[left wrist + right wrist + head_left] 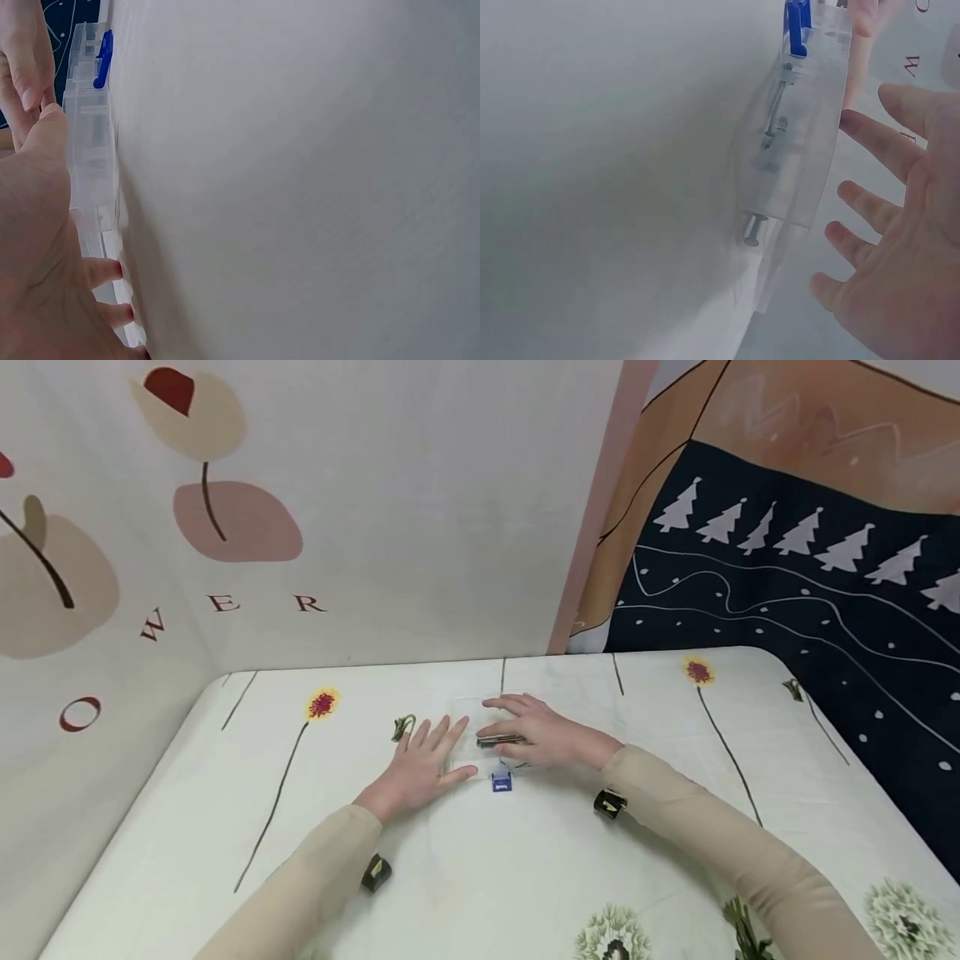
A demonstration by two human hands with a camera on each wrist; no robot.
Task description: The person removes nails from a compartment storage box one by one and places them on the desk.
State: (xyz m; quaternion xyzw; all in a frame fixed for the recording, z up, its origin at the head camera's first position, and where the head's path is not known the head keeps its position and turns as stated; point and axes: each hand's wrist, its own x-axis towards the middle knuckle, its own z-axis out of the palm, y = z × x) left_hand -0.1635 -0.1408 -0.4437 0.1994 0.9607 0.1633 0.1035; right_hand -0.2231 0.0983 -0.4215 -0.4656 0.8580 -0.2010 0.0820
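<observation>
A clear plastic compartment box [465,753] with a blue latch [502,782] on its front side lies flat on the table. My left hand [422,768] rests at its left end, fingers spread and thumb along the near side. Over the right part of the box is my right hand [542,732], its fingers apart; one fingertip meets the box's upper edge in the right wrist view. A dark metal piece [491,742] shows between its thumb and fingers, seemingly in the box. Through the clear wall I see a long screw [776,109] and a short bolt-like piece [755,229].
A white cloth printed with flowers covers the table [465,877]. Behind it hangs a pale printed curtain [420,527], and at the right a dark cloth with tree prints [750,585]. Black wrist cameras [610,803] sit under both sleeves.
</observation>
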